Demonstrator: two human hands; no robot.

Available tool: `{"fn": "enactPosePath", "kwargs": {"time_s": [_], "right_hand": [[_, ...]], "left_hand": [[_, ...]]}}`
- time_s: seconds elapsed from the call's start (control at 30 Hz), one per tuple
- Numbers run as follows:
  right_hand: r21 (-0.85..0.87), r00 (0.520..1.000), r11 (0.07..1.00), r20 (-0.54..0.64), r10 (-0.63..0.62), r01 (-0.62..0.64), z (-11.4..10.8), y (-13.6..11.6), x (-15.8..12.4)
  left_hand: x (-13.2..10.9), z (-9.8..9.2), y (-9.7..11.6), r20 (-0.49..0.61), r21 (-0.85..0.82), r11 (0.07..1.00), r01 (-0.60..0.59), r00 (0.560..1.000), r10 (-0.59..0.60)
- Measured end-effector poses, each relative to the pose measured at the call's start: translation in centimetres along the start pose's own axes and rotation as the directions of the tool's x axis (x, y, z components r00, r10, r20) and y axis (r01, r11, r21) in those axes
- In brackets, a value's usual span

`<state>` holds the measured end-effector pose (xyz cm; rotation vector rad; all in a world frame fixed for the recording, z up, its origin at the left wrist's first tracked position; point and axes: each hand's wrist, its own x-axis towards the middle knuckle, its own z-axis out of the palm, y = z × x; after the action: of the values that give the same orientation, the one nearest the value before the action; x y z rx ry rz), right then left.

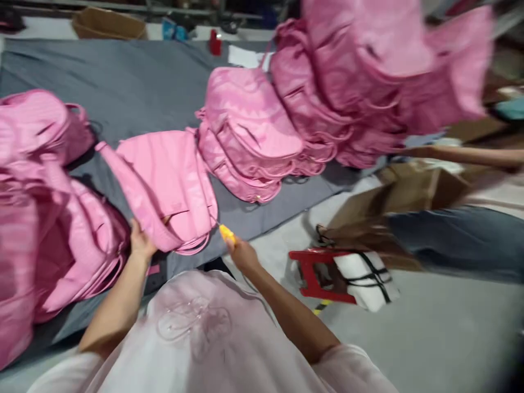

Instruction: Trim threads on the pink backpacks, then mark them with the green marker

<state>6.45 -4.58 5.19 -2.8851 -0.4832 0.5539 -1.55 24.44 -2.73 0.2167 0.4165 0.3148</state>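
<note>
my right hand point(242, 255) was closed around a yellow tool point(226, 233), its thin tip at the right edge of the pink backpack point(159, 169), while my left hand point(142, 244) touched the bag's lower left, fingers partly hidden, so i couldn't tell if they gripped. the bag lay near the front edge of the grey-covered table point(102, 76), between a left-hand pile point(69, 240) and a right-hand row of pink bags point(254, 125), with room to move behind it; the white papers point(241, 56) near the far edge were too blurred to read.
</note>
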Motion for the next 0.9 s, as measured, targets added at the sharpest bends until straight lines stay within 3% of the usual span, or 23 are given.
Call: {"fn": "enactPosePath", "kwargs": {"time_s": [0.1,0.23,0.3,0.37,0.47,0.53,0.6,0.67,0.7,0.73,0.8,0.9], "right_hand": [[-0.019,0.999,1.0,0.04,0.018,-0.017,0.2,1.2,-2.2],[-0.079,0.991,0.996,0.124,0.052,-0.042,0.7,2.1,-6.6],[-0.115,0.982,0.993,0.184,0.033,-0.012,1.5,1.2,-7.5],[-0.138,0.979,0.99,0.203,0.004,0.024,2.5,0.0,-7.1],[-0.158,0.982,0.987,0.188,0.006,0.025,3.5,-1.5,-5.9],[-0.161,0.981,0.987,0.191,0.019,0.013,3.8,-1.8,-5.6],[-0.145,0.979,0.989,0.202,0.011,0.018,4.0,-1.8,-5.6],[-0.125,0.979,0.992,0.204,0.01,0.016,4.1,-1.7,-5.7],[-0.12,0.98,0.993,0.199,0.021,0.003,4.1,-1.6,-5.7],[-0.116,0.981,0.993,0.192,0.039,-0.016,4.2,-1.6,-5.7],[-0.104,0.98,0.993,0.186,0.067,-0.048,4.3,-1.5,-5.5],[-0.053,0.982,0.998,0.186,0.042,-0.033,4.6,-1.7,-5.4]], "left_hand": [[-1.0,-0.9,0.6,-0.074,0.009,1.0,-0.029,0.997,0.029],[-0.2,0.2,-0.1,0.015,0.027,1.0,0.002,1.0,-0.003],[-0.1,0.7,-0.2,0.039,0.122,0.992,0.015,0.999,-0.019],[-0.6,1.0,0.1,0.022,0.355,0.934,-0.028,1.0,0.022],[-2.6,1.3,0.2,-0.033,0.777,0.616,-0.129,0.969,0.245],[-4.5,1.6,-0.7,-0.028,0.887,0.431,-0.165,0.913,0.407],[-5.9,2.1,-2.5,0.134,0.959,0.154,-0.24,0.855,0.501],[-6.0,2.8,-4.8,0.422,0.893,-0.334,-0.302,0.822,0.383],[-5.6,3.1,-5.9,0.507,0.776,-0.547,-0.314,0.826,0.245],[-4.9,3.4,-6.8,0.526,0.66,-0.682,-0.316,0.842,0.119],[-3.0,3.9,-8.0,0.479,0.572,-0.763,-0.303,0.878,0.011],[-0.4,4.8,-8.0,0.471,0.614,-0.731,-0.299,0.882,0.035]]}}
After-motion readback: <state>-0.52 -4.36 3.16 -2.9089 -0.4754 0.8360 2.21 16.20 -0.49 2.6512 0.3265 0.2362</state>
